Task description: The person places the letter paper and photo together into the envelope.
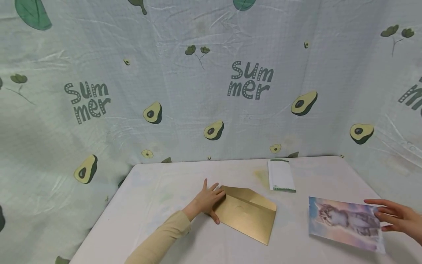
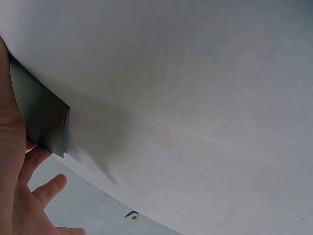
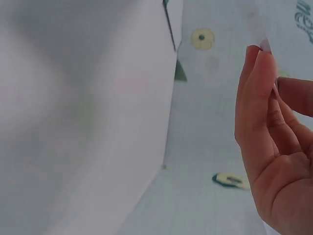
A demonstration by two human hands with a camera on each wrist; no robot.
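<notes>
Nearest to me, the right hand (image 1: 397, 217) reaches in with its fingers straight and loosely spread, the tips touching or just short of the near edge of the cat picture card (image 1: 346, 223); nothing is pinched yet, and the right wrist view shows the fingers (image 3: 264, 112) together and unbent with no paper between them. The card lies flat just ahead of that hand, and I would judge it thin, light and a little glossy, so likely to slide on the cloth and bend if lifted by one corner; an edge pinched between thumb and fingertips looks the sensible hold. Further over, well apart from the right hand, the left hand (image 1: 208, 200) lies flat with fingers splayed, pressing down on the end of the gold envelope (image 1: 248, 213), thumb along its lower edge; the left wrist view shows that end (image 2: 41, 117) tucked under the palm. The envelope looks like stiff, smooth paper with its flap folded down, light enough to shift if not held, and easy to crease. Beyond the envelope, away from both hands, a small white notepad (image 1: 280, 176) with a green border lies flat. All of it sits on a bench (image 1: 158, 198) covered in pale, faintly stained cloth, smooth and level. Behind and to both sides hangs a wrinkled backdrop sheet (image 1: 211, 55) printed with avocados, leaves and the word "Summer"
</notes>
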